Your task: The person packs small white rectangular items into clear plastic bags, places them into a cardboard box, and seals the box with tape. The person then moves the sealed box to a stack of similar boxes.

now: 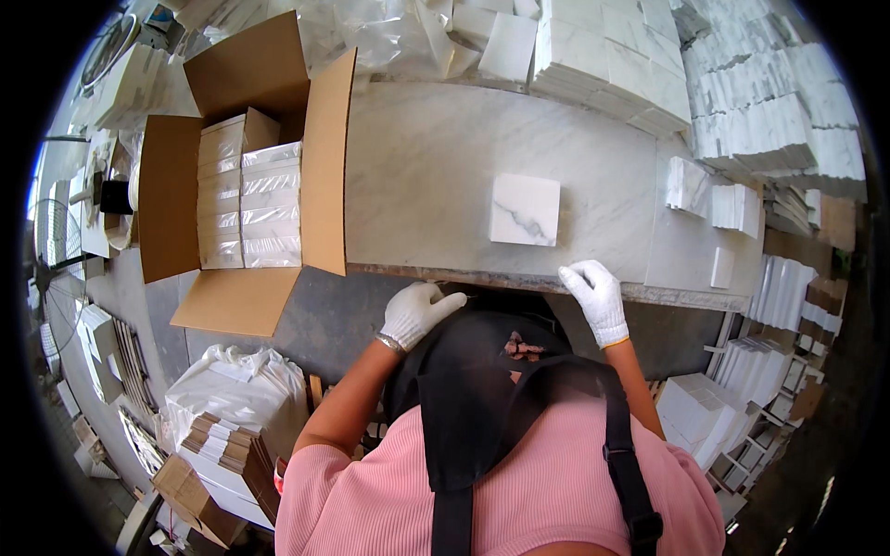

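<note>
A square block of white marble tile (525,209) with a grey vein, perhaps a stack, rests on the marble-topped table (417,176). My left hand (422,313), in a white knit glove, hovers by the table's front edge in front of my black apron. Its thumb and fingers stand apart, with nothing visible in them. My right hand (596,298), gloved likewise, is at the front edge, below and right of the tile block and apart from it. Its fingers are loosely bent and hold nothing I can see. An open cardboard box (324,167) at the left contains plastic-wrapped tile packs (271,199).
Stacked marble tiles (607,56) line the table's back, with clear plastic sheeting (380,37) beside them. Small tile stacks (734,206) and a narrow white piece (721,268) lie at the right. Folded cardboard (222,435) and a plastic-covered pile (236,385) stand at lower left.
</note>
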A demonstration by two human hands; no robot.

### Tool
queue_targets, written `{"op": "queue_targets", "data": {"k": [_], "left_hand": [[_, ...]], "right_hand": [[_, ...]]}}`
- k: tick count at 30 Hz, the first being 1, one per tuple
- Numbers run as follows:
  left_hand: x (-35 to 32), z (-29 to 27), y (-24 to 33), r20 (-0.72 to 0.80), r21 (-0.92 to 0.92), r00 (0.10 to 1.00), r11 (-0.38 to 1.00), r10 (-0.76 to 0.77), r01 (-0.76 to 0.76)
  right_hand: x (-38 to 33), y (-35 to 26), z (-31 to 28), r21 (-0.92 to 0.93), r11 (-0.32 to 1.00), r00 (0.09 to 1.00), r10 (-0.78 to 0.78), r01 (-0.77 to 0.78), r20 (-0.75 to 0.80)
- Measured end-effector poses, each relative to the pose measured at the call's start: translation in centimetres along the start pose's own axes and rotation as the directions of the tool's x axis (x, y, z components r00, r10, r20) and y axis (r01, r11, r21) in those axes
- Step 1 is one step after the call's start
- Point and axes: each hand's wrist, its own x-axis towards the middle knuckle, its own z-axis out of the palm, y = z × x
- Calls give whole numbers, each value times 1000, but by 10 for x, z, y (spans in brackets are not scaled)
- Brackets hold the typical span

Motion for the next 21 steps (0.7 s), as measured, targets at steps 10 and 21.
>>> {"op": "queue_targets", "data": {"k": [10,21], "left_hand": [[41,66,11,0,-572,997,818,79,-65],[-7,122,-31,-1,-659,981,738,192,-145]], "right_hand": [[-15,108,69,344,919,955,95,-192,281],[-60,103,109,280,955,907,-198,94,372]]}}
